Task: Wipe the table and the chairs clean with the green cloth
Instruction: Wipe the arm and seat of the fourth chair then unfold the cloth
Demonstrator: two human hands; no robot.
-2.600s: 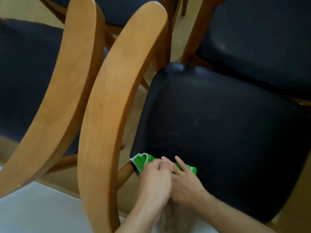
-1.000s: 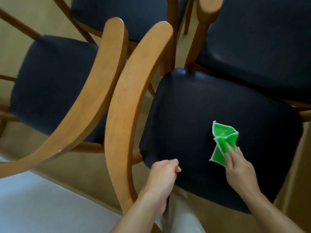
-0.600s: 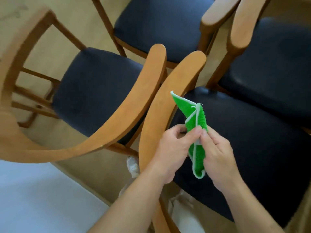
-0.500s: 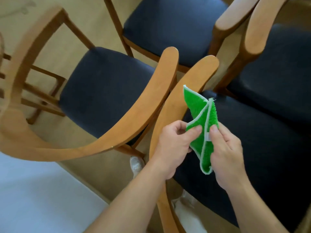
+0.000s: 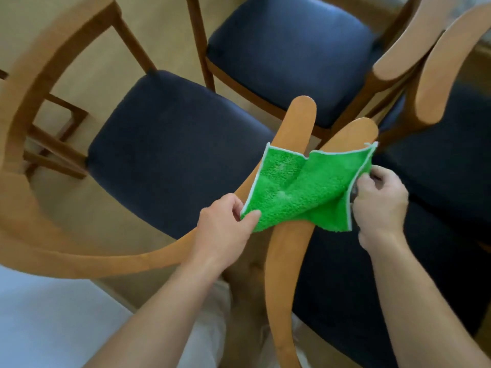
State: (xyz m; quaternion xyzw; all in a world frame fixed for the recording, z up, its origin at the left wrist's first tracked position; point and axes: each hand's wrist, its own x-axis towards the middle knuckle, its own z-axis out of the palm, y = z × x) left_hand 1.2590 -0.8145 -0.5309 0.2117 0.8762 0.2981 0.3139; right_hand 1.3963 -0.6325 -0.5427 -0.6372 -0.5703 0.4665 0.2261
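One green cloth (image 5: 300, 192) — my left hand (image 5: 223, 232) and right hand (image 5: 380, 203) each pinch an edge. Four dark-seated chairs (image 5: 170, 155) below.

head: your only view | worn high, facing forward and steeply down | close over your left hand (image 5: 225, 229) and right hand (image 5: 380, 205) | wide lens bends the chairs (image 5: 170, 155) at the edges

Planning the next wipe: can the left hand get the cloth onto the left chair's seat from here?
Probably yes. The left hand holds the green cloth just above that seat; only the curved backrest lies between, and it looks passable.
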